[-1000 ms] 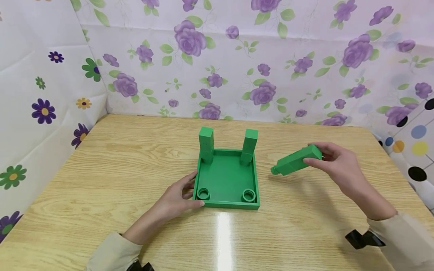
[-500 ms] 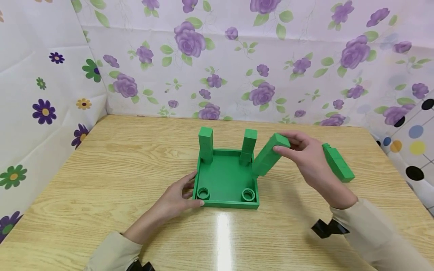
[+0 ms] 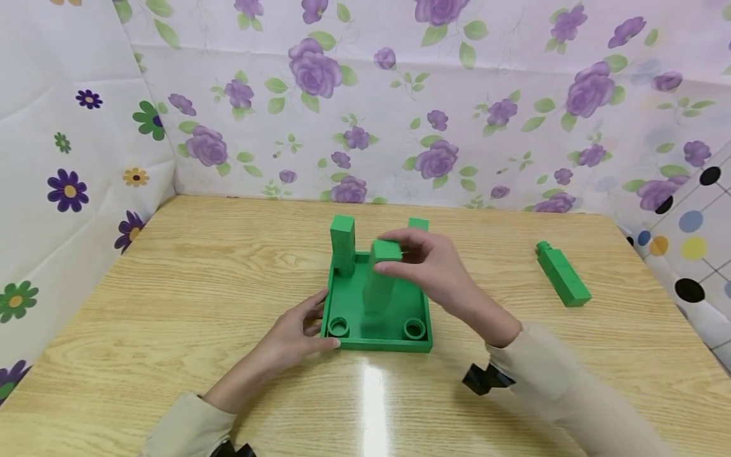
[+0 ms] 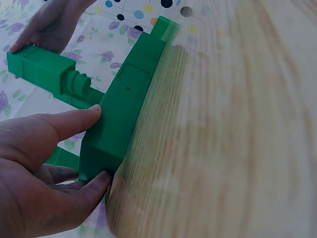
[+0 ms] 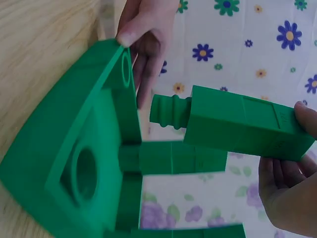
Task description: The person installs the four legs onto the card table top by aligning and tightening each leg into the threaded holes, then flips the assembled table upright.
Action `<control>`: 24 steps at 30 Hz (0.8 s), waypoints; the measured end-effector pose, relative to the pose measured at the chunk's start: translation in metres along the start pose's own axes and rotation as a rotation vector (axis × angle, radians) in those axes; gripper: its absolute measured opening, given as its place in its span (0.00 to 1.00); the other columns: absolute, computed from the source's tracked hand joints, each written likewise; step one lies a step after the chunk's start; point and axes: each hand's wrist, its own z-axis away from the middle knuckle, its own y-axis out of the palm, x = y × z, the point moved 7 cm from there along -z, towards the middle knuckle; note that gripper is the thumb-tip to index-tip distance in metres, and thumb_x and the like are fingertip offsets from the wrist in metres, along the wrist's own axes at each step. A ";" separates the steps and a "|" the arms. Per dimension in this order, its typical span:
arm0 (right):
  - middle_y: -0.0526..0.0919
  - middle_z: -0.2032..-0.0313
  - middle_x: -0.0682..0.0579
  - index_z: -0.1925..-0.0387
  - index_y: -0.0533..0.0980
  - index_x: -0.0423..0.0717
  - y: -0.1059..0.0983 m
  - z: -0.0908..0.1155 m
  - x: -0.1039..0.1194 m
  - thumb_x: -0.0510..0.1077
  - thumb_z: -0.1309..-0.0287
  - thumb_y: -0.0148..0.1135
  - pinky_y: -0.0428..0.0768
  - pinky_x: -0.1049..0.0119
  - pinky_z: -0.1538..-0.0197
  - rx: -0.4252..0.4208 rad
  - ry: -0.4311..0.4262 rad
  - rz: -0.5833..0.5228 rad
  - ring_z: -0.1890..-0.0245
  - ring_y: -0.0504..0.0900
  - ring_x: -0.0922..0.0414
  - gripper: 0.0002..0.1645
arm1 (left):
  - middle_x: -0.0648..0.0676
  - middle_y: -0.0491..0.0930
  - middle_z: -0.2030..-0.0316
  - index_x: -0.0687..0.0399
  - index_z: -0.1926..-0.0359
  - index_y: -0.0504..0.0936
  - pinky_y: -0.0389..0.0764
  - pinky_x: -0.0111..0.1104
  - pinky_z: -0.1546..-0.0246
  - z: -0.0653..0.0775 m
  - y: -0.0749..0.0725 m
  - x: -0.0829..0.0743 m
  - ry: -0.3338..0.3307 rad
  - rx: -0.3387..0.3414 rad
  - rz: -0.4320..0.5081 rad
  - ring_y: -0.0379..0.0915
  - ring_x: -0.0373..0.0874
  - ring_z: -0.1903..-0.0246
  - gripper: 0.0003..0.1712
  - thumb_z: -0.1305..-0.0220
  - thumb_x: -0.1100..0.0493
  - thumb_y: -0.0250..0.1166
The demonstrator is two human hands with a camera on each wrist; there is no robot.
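Note:
A green square toy tabletop with a raised rim lies underside up on the wooden table. Two green legs stand in its far corners, the left leg in full view, the right leg mostly hidden. Its near corners hold round sockets, the left socket and the right socket. My left hand grips the near left corner, thumb on the near side. My right hand pinches a third leg by its plain end, above the tabletop. Its ribbed peg points toward the tabletop, apart from the sockets.
Another green leg lies on the wooden table to the right, peg end away from me. Flowered cloth hangs behind the table, with more patterned cloth at both sides.
My right hand has carried the leg leftward from beside the tabletop to over it, turning it from slanted to nearly upright. The left hand keeps its grip on the corner.

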 end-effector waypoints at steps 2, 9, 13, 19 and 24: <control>0.82 0.57 0.49 0.46 0.79 0.43 0.012 -0.003 0.005 0.40 0.46 0.71 0.82 0.60 0.53 0.033 -0.023 -0.009 0.58 0.81 0.54 0.24 | 0.63 0.67 0.37 0.57 0.25 0.53 0.75 0.37 0.44 0.000 0.000 0.000 0.010 0.008 0.010 0.68 0.55 0.40 0.51 0.45 0.68 0.72; 0.83 0.58 0.50 0.46 0.79 0.41 0.046 -0.010 0.010 0.39 0.45 0.71 0.81 0.61 0.51 0.132 -0.071 -0.050 0.58 0.81 0.54 0.24 | 0.62 0.66 0.36 0.57 0.25 0.53 0.76 0.37 0.44 0.000 0.001 -0.001 0.038 0.029 0.017 0.68 0.56 0.41 0.50 0.44 0.69 0.71; 0.83 0.57 0.53 0.45 0.78 0.43 0.058 -0.011 0.007 0.41 0.45 0.71 0.80 0.63 0.50 0.169 -0.078 0.000 0.57 0.81 0.58 0.25 | 0.61 0.64 0.35 0.56 0.25 0.54 0.74 0.38 0.42 -0.001 0.001 0.000 0.027 0.027 -0.006 0.68 0.55 0.40 0.50 0.44 0.67 0.72; 0.82 0.56 0.54 0.45 0.78 0.45 0.068 -0.010 0.002 0.41 0.45 0.71 0.79 0.64 0.50 0.192 -0.069 0.044 0.57 0.79 0.58 0.25 | 0.59 0.67 0.36 0.55 0.26 0.56 0.71 0.40 0.40 0.000 -0.001 0.001 0.003 -0.001 -0.046 0.67 0.54 0.39 0.49 0.45 0.65 0.73; 0.81 0.56 0.56 0.45 0.79 0.47 0.072 -0.007 -0.003 0.43 0.46 0.72 0.79 0.65 0.49 0.198 -0.039 0.067 0.57 0.78 0.58 0.25 | 0.60 0.69 0.39 0.56 0.27 0.57 0.72 0.41 0.40 -0.001 -0.002 0.001 -0.001 -0.005 -0.067 0.67 0.55 0.40 0.48 0.45 0.65 0.73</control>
